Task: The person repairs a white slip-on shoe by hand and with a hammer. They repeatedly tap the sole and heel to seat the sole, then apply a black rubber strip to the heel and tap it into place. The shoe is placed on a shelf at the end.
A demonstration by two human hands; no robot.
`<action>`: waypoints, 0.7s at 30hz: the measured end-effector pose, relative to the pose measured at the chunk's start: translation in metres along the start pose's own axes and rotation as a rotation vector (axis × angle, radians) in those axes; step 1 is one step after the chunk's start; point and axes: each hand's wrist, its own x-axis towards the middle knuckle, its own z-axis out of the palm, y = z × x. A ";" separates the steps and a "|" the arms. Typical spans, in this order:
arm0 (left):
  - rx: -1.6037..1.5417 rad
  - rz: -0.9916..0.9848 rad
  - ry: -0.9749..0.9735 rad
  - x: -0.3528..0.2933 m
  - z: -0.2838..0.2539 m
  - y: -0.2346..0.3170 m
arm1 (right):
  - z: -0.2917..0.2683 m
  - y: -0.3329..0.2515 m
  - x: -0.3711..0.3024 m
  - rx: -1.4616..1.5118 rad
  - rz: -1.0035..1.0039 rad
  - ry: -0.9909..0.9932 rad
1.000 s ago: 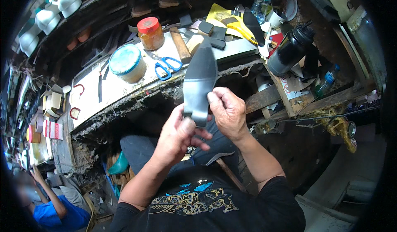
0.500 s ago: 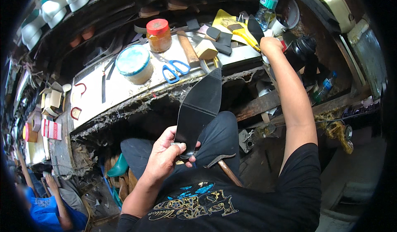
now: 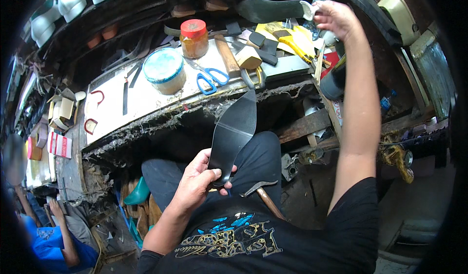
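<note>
A black shoe sole [image 3: 233, 130] stands upright over my lap, toe end up, with a crease across it. My left hand [image 3: 197, 180] grips its heel end, thumb on the face and fingertips behind. At the upper right, my raised right hand [image 3: 336, 19] is closed on the pale, wrapped-looking grip of a broad, dark blade-like tool [image 3: 273, 10]. That tool lies nearly level, its rounded end pointing left above the bench. A hammer [image 3: 263, 196] rests on my lap, its head near my left thigh's inner side and its wooden handle running toward my shirt.
On the bench [image 3: 109, 113] stand a blue-lidded tub [image 3: 165, 71] and a red-lidded jar [image 3: 194, 39]. Blue-handled scissors [image 3: 212, 80], a wooden-handled tool [image 3: 226, 54] and a yellow cutter [image 3: 295, 48] lie nearby. A co-worker in blue [image 3: 63, 240] sits at lower left.
My right hand has risen from the bench's right end, bringing the dark blade-like tool up and turning it level. The left hand still holds the sole, which has tilted slightly.
</note>
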 end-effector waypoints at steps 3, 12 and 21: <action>0.008 -0.003 -0.010 -0.003 0.003 -0.002 | 0.032 0.063 -0.019 0.508 0.162 0.053; 0.153 0.015 0.012 -0.011 -0.001 -0.001 | 0.061 0.170 -0.048 0.383 0.417 0.110; 1.169 0.255 -0.196 -0.006 -0.005 0.016 | 0.108 0.063 -0.254 -0.609 -0.804 -0.566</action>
